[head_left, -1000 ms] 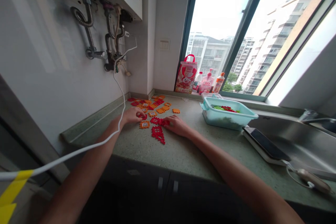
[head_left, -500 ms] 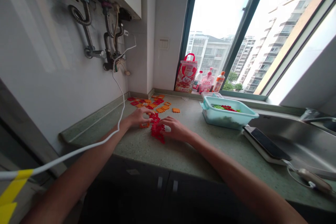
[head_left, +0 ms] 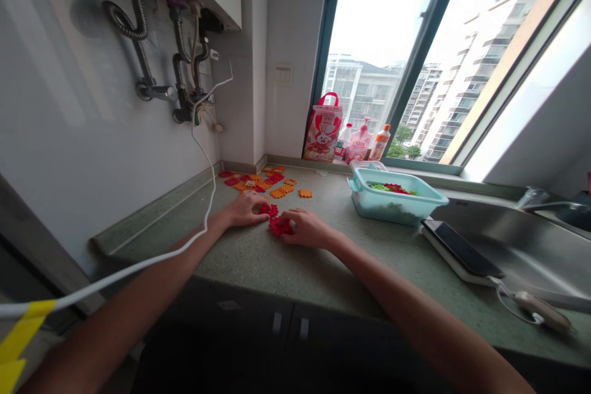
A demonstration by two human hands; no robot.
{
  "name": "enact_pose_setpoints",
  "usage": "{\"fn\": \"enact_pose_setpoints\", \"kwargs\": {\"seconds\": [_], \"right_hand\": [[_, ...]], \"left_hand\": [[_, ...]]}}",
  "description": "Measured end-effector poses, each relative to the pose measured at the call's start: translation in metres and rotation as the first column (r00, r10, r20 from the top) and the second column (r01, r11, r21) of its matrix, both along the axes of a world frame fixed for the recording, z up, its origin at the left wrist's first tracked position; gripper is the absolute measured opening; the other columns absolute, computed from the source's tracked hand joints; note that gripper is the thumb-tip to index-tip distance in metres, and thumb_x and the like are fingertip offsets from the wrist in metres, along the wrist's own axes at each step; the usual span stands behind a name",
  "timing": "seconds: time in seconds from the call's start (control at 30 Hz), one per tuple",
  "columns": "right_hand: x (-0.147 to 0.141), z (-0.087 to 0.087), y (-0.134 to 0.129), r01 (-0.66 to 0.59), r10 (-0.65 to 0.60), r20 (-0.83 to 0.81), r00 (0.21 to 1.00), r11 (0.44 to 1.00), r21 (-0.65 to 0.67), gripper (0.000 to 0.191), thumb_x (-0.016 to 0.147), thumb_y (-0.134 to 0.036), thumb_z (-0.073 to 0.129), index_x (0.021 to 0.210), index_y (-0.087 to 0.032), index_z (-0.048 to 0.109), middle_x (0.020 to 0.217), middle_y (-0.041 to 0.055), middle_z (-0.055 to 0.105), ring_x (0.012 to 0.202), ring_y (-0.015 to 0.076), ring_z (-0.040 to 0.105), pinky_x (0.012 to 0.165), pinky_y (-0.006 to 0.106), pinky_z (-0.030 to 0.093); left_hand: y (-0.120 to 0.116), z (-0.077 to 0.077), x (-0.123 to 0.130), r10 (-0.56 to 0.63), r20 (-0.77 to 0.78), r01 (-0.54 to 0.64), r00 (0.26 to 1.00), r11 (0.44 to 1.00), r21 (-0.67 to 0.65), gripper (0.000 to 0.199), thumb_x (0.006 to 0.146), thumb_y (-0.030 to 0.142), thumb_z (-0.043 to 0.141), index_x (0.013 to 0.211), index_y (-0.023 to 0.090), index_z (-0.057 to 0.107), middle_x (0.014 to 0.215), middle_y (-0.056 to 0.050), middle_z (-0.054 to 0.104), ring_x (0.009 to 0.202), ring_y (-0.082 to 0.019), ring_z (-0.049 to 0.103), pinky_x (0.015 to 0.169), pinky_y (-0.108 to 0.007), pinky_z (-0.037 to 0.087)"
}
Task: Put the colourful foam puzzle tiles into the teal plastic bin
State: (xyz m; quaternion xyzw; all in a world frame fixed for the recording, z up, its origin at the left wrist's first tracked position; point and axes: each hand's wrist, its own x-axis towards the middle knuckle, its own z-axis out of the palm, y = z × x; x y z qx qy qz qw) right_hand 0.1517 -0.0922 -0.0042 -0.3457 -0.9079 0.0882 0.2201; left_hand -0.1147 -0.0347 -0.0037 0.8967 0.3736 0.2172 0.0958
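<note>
My left hand is closed on a red notched piece at the middle of the counter. Close by on the right, my right hand pinches a cluster of red pieces. The two red things meet or nearly meet between my fingers; whether they are joined cannot be made out. Several flat red and orange pieces lie scattered beyond my hands, with one orange piece apart on the right.
A light teal box with green and red pieces inside stands on the counter. A phone lies by the sink. A white cable crosses over my left forearm. Bottles and a red bag stand by the window.
The red cluster has been drawn up more compactly, its lower end no longer hanging toward the counter's front. My left hand has come lower, around a red piece. The view has shifted slightly.
</note>
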Motion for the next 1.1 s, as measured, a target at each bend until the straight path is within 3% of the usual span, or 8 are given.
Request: {"fn": "enact_pose_setpoints", "kwargs": {"seconds": [0.2, 0.4, 0.57, 0.67, 0.83, 0.97, 1.03, 1.1], "right_hand": [[0.030, 0.003, 0.011, 0.029, -0.033, 0.054, 0.998, 0.997, 0.076, 0.028, 0.076, -0.021, 0.080, 0.102, -0.023, 0.073, 0.100, 0.0047, 0.072, 0.088, 0.0199, 0.065, 0.081, 0.029, 0.048], [0.040, 0.009, 0.017, 0.108, -0.109, 0.108, 0.988, 0.994, 0.017, 0.032, 0.076, -0.024, 0.082, 0.107, -0.024, 0.073, 0.100, 0.0032, 0.071, 0.086, 0.0189, 0.066, 0.076, 0.026, 0.047], [0.045, 0.011, 0.019, 0.119, -0.120, 0.137, 0.983, 0.993, 0.015, 0.035, 0.075, -0.027, 0.085, 0.107, -0.023, 0.072, 0.105, 0.0041, 0.068, 0.086, 0.0179, 0.065, 0.077, 0.026, 0.048], [0.055, 0.012, 0.021, 0.098, -0.101, 0.103, 0.990, 0.995, 0.034, 0.036, 0.075, -0.023, 0.084, 0.108, -0.022, 0.072, 0.106, 0.0050, 0.067, 0.087, 0.0178, 0.065, 0.081, 0.028, 0.050], [0.079, 0.026, 0.026, 0.120, -0.105, -0.092, 0.990, 0.975, 0.185, 0.042, 0.075, -0.012, 0.077, 0.115, -0.023, 0.071, 0.118, 0.0063, 0.063, 0.090, 0.0158, 0.067, 0.088, 0.029, 0.054], [0.104, 0.048, 0.028, 0.206, -0.139, -0.205, 0.969, 0.913, 0.351, 0.045, 0.077, -0.012, 0.071, 0.119, -0.026, 0.070, 0.124, 0.0063, 0.064, 0.096, 0.0176, 0.068, 0.090, 0.031, 0.056], [0.121, 0.060, 0.028, 0.296, -0.193, -0.262, 0.946, 0.844, 0.447, 0.042, 0.079, -0.014, 0.068, 0.120, -0.026, 0.069, 0.130, 0.0075, 0.063, 0.103, 0.0201, 0.068, 0.090, 0.032, 0.057], [0.142, 0.071, 0.027, 0.450, -0.306, -0.344, 0.888, 0.737, 0.504, 0.037, 0.083, -0.019, 0.067, 0.120, -0.024, 0.069, 0.133, 0.0091, 0.063, 0.109, 0.0234, 0.067, 0.089, 0.033, 0.056]], "left_hand": [[0.001, 0.000, -0.006, 0.044, -0.005, -0.043, 0.999, 0.997, 0.058, 0.037, 0.084, 0.059, 0.072, 0.102, 0.027, 0.079, 0.107, -0.002, 0.079, 0.105, -0.024, 0.070, 0.101, -0.035, 0.050], [0.006, -0.005, -0.010, 0.105, -0.004, -0.105, 0.994, 0.993, 0.059, 0.046, 0.080, 0.065, 0.072, 0.104, 0.025, 0.077, 0.104, -0.004, 0.078, 0.100, -0.025, 0.071, 0.091, -0.032, 0.054], [0.005, -0.004, -0.010, 0.087, 0.008, -0.087, 0.996, 0.993, 0.085, 0.046, 0.081, 0.065, 0.073, 0.105, 0.026, 0.076, 0.106, -0.003, 0.077, 0.101, -0.025, 0.071, 0.094, -0.033, 0.053], [0.006, -0.004, -0.011, 0.090, 0.025, -0.092, 0.996, 0.992, 0.090, 0.046, 0.081, 0.063, 0.074, 0.105, 0.024, 0.076, 0.108, -0.004, 0.077, 0.101, -0.024, 0.070, 0.095, -0.034, 0.053], [0.007, -0.006, -0.015, 0.109, 0.066, -0.114, 0.992, 0.990, 0.083, 0.050, 0.079, 0.066, 0.074, 0.105, 0.024, 0.076, 0.113, -0.006, 0.077, 0.104, -0.026, 0.070, 0.097, -0.037, 0.053], [0.005, -0.004, -0.012, 0.109, 0.084, -0.116, 0.990, 0.990, 0.083, 0.052, 0.077, 0.068, 0.073, 0.104, 0.024, 0.077, 0.110, -0.006, 0.078, 0.103, -0.027, 0.071, 0.096, -0.039, 0.055], [0.003, -0.003, -0.009, 0.107, 0.081, -0.113, 0.991, 0.991, 0.078, 0.052, 0.078, 0.068, 0.074, 0.104, 0.024, 0.078, 0.109, -0.006, 0.078, 0.102, -0.028, 0.071, 0.094, -0.039, 0.055], [0.003, -0.003, -0.007, 0.096, 0.076, -0.102, 0.992, 0.992, 0.071, 0.052, 0.078, 0.067, 0.074, 0.105, 0.023, 0.077, 0.109, -0.006, 0.078, 0.101, -0.028, 0.071, 0.095, -0.039, 0.055]]}}
